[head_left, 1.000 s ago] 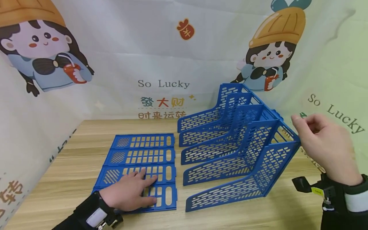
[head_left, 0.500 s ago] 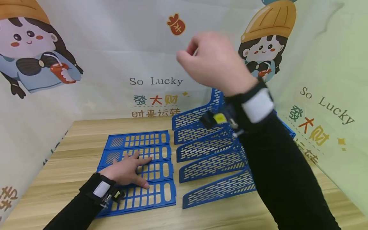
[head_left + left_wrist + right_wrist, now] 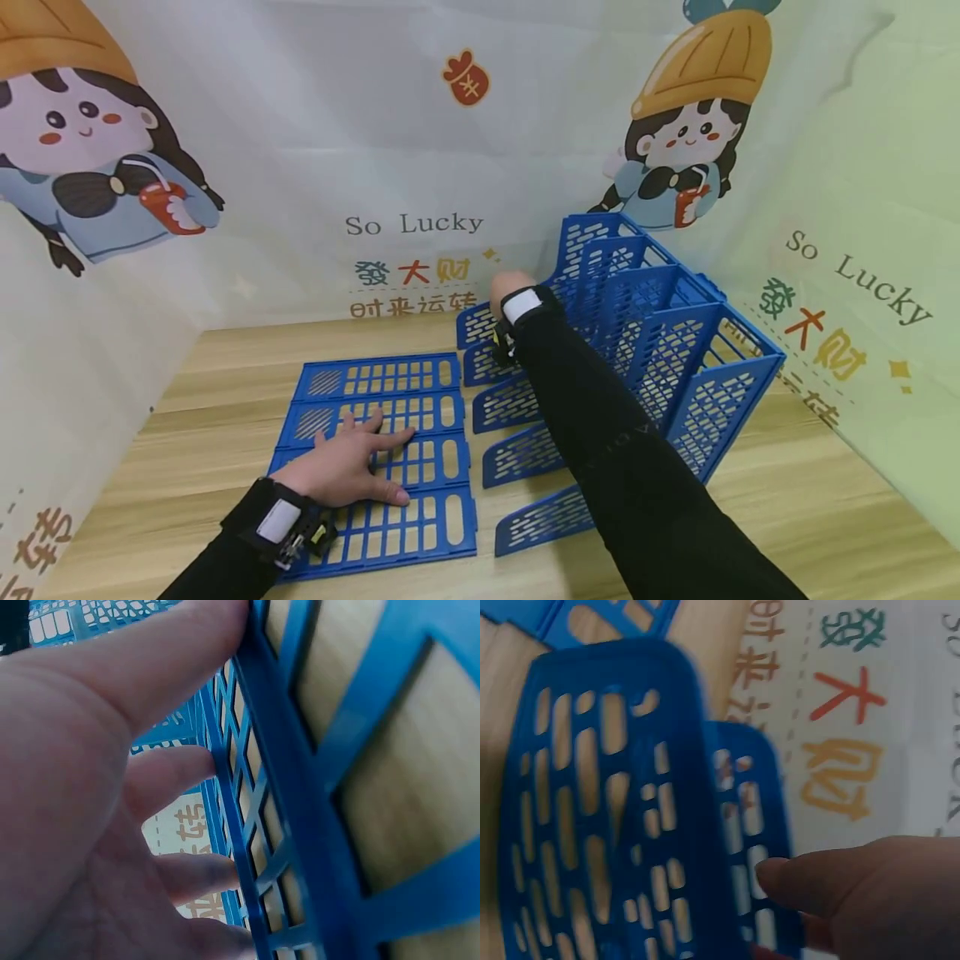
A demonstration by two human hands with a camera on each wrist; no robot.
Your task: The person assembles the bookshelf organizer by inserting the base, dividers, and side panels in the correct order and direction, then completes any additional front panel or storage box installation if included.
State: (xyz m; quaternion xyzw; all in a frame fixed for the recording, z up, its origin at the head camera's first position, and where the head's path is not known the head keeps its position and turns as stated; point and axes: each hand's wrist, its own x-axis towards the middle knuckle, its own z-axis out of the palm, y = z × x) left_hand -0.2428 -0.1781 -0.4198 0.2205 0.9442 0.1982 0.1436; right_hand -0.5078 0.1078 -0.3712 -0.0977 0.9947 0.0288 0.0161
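A flat blue plastic grid panel (image 3: 397, 525) of several joined sections lies on the table. My left hand (image 3: 348, 462) rests on it with fingers spread; the left wrist view shows the fingertips touching its bars (image 3: 281, 795). To its right stands a blue file rack (image 3: 678, 358) with several perforated upright dividers. My right hand (image 3: 510, 287) is at the low front end of the farthest divider (image 3: 739, 802). In the right wrist view the thumb overlaps that divider's edge. The other fingers are mostly hidden, so the grip cannot be made out.
The wood-grain table (image 3: 180, 450) runs back to a printed cloth backdrop (image 3: 315, 167) with cartoon figures and lettering. More of the cloth hangs at the left and right sides. My right forearm crosses over the rack's dividers.
My right hand has left the rack's right rear edge, swung up and left through the air, and come down at the far divider. My left hand has slid slightly farther back on the panel.
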